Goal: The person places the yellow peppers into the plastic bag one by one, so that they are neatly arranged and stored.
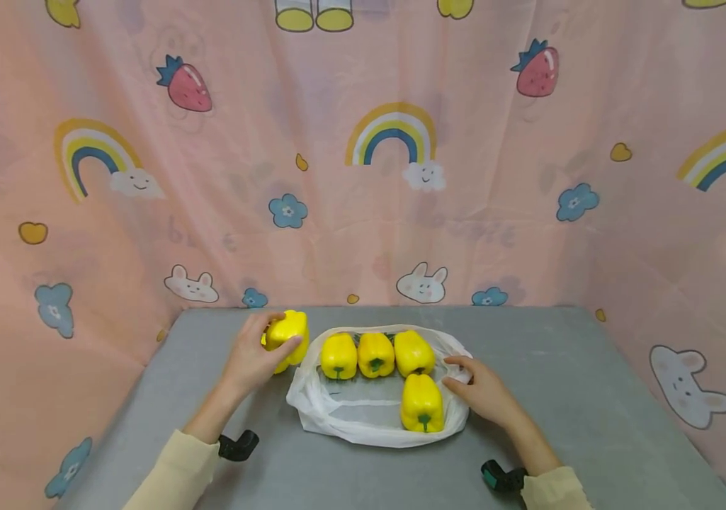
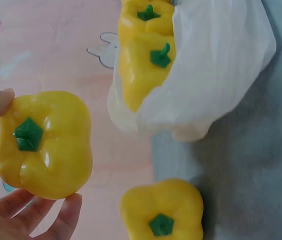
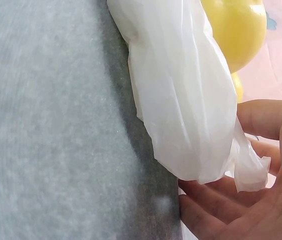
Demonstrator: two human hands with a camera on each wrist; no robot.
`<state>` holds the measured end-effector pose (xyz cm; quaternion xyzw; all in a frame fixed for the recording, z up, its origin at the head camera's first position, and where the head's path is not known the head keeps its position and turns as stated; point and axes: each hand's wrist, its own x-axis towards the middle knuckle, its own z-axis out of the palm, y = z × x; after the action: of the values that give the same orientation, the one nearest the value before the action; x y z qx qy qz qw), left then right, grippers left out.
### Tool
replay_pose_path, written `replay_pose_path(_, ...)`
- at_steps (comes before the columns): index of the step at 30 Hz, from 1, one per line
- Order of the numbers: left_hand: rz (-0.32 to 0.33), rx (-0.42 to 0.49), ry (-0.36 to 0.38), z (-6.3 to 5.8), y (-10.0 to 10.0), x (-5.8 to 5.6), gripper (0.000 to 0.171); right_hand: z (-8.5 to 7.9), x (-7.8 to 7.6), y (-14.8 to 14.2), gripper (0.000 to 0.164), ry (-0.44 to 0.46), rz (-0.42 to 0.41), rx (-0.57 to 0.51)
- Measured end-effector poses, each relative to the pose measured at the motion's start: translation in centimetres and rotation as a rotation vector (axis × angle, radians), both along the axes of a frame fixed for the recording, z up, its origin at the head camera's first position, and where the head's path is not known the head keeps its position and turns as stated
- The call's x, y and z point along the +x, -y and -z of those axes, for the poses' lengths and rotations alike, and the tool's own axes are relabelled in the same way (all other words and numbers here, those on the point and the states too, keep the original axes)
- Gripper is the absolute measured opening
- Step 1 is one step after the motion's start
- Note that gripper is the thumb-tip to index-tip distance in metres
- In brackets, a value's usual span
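My left hand [image 1: 257, 358] holds a yellow bell pepper [image 1: 292, 327] up at the left of a white plastic bag [image 1: 375, 433]. Thumb and fingers spread round its sides, and its green stem shows in the left wrist view. Below it, another yellow bell pepper [image 2: 166, 205] rests on the table beside the bag. The bag lies wide open, with several yellow bell peppers inside: three in a row at the back and one bell pepper [image 1: 422, 400] at the front right. At the bag's right side, my right hand [image 1: 486, 393] grips the rim, thumb and fingers around the thin plastic [image 3: 251, 170].
The bag stands on a grey table [image 1: 541, 382]. A pink curtain [image 1: 363, 234] printed with rainbows, rabbits and strawberries hangs behind the table and at both sides. Black devices sit at the left wrist [image 1: 238, 446] and the right wrist [image 1: 503, 477].
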<state>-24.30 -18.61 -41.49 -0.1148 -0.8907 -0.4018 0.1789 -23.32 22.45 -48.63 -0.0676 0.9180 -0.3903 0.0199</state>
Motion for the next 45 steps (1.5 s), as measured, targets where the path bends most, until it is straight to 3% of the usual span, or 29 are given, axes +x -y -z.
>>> replay_pose_path(19,0.114,0.032,0.009,0.3,-4.9,2.5,0.051,0.2,-0.1,0.1,0.047,-0.004,0.011,0.008)
replay_pose_path(30,0.181,0.057,0.038,1.7,-7.0,3.9,0.047,0.3,-0.2,0.1,0.047,0.004,0.014,0.004)
replay_pose_path(45,0.2,0.029,0.119,3.8,-9.2,4.9,0.048,0.1,-0.1,0.1,0.047,0.001,0.008,-0.001)
